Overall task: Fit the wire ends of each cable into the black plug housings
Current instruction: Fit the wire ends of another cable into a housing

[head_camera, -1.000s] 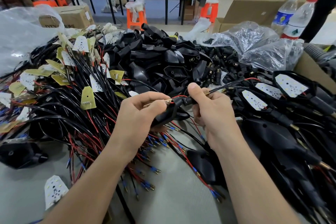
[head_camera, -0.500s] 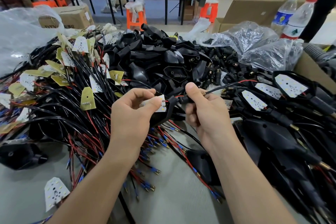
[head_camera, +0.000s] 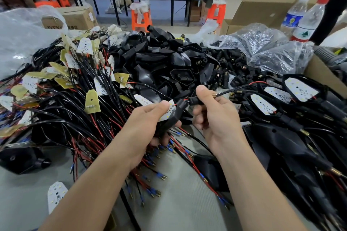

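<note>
1. On my feed the left hand [head_camera: 148, 125] curls round a black plug housing [head_camera: 175, 116], thumb on the white board [head_camera: 167, 111] against it.
2. The right hand [head_camera: 216, 120] pinches the cable [head_camera: 234, 90] by its black sleeve, just beside that housing.
3. Both are held above the worktop [head_camera: 187, 208], in front of the loose housings [head_camera: 169, 62].

1. I count two hands: left hand [head_camera: 148, 124], right hand [head_camera: 216, 118].
2. Two water bottles [head_camera: 293, 18].
3. At least two orange stools [head_camera: 141, 18].
4. Black plug housings [head_camera: 180, 58]: a heap, too many for me to count.
5. Cables [head_camera: 75, 110]: likewise uncountable from here.
</note>
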A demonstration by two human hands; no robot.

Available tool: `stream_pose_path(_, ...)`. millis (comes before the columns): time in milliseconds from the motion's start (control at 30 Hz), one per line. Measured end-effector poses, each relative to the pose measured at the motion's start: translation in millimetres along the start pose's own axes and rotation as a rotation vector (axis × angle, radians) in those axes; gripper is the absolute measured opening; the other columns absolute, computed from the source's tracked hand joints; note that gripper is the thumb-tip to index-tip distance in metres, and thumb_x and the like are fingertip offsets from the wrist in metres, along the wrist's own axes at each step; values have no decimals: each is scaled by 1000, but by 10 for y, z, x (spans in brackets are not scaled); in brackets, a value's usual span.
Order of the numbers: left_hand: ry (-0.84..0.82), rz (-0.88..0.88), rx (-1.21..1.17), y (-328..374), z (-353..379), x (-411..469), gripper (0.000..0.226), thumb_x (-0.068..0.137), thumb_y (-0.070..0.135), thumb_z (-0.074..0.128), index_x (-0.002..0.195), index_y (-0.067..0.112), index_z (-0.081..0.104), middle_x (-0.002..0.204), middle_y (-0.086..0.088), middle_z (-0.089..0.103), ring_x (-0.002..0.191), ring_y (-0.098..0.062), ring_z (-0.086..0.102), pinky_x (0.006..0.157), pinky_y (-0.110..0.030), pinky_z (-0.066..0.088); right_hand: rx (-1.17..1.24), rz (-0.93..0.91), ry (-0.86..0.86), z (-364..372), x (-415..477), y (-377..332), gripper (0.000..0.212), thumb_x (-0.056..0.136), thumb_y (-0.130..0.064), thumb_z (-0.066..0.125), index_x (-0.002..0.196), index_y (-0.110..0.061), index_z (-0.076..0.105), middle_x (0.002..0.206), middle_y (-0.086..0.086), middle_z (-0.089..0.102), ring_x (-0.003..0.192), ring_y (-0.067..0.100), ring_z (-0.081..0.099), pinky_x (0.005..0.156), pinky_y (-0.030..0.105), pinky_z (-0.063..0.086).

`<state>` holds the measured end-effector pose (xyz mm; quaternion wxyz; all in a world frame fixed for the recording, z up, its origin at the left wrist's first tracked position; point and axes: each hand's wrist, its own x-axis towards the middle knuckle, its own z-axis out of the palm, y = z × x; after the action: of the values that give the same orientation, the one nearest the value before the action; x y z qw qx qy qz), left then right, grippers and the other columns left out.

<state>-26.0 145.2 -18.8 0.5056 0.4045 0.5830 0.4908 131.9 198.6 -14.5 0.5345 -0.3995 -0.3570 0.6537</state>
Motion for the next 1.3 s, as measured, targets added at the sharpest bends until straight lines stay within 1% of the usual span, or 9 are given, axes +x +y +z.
stream_pose_path(133, -40, -15, -70, 1, -14, 12, 43, 92, 47, 61, 87, 8, 78, 91, -10, 78, 51, -15, 50, 38, -17, 33, 6, -20, -60, -16, 1, -1, 42, 96, -21, 71, 55, -24, 65, 48, -1, 42, 39, 11, 25, 42, 24, 18)
stream_pose_path(267, 15, 31, -151, 17, -17, 9, 30, 79, 42, 63, 94, 25, 83, 78, 0, 70, 57, -9, 56, 44, -18, 39, 16, -30, -59, -38, 25, 16, 37, 96, -20, 69, 61, -23, 60, 43, -2, 27, 38, 12, 14, 47, 29, 9)
stream_pose_path(367, 42, 67, -141, 23, -25, -6, 27, 82, 38, 64, 98, 28, 83, 85, 6, 75, 65, -7, 62, 53, -19, 46, -49, -21, -83, -92, 43, -6, 26, 95, -25, 72, 71, -19, 66, 46, 1, 40, 39, 11, 23, 46, 27, 14)
stream_pose_path(467, 153, 132, -128, 44, -26, -14, 19, 96, 26, 65, 96, 28, 84, 83, 7, 75, 63, -6, 61, 52, -17, 44, -83, -4, -244, -143, 27, -50, 3, 85, -18, 71, 84, -17, 74, 60, 7, 57, 47, 13, 41, 45, 19, 31)
stream_pose_path(567, 224, 198, -117, 56, -39, -26, 22, 98, 21, 65, 92, 28, 84, 78, 6, 74, 55, -3, 57, 47, -13, 42, -103, -14, -350, -176, 35, -40, 17, 88, -6, 62, 99, -13, 73, 67, 10, 62, 55, 16, 47, 51, 21, 38)
stream_pose_path(700, 262, 259, -37, 58, -75, -35, 17, 90, 30, 67, 87, 32, 84, 78, 7, 76, 63, -2, 61, 51, -15, 45, -155, -62, -429, -158, 13, -22, 19, 87, -8, 61, 98, -17, 74, 69, 10, 64, 55, 16, 50, 53, 21, 41)
stream_pose_path(1000, 285, 313, 117, 13, -110, -10, 19, 78, 38, 66, 81, 33, 84, 77, 11, 76, 85, -16, 69, 82, -39, 49, -227, -40, -516, -218, -18, -69, 29, 95, 11, 56, 100, -12, 73, 70, 13, 64, 55, 18, 50, 55, 25, 40)
stream_pose_path(1167, 275, 346, 17, 52, -107, -32, 22, 80, 30, 62, 79, 25, 84, 67, 4, 73, 59, -4, 62, 51, -17, 44, -155, -48, -530, -133, -55, -46, 26, 88, -1, 63, 96, -21, 79, 70, 10, 65, 58, 17, 53, 55, 21, 45)
stream_pose_path(1300, 328, 345, 8, 44, -77, -39, 23, 78, 45, 65, 82, 31, 83, 66, -3, 69, 57, -15, 56, 48, -31, 42, -90, -34, -462, -106, -39, -26, 19, 94, -2, 62, 104, -13, 75, 71, 12, 67, 57, 15, 57, 53, 21, 47)
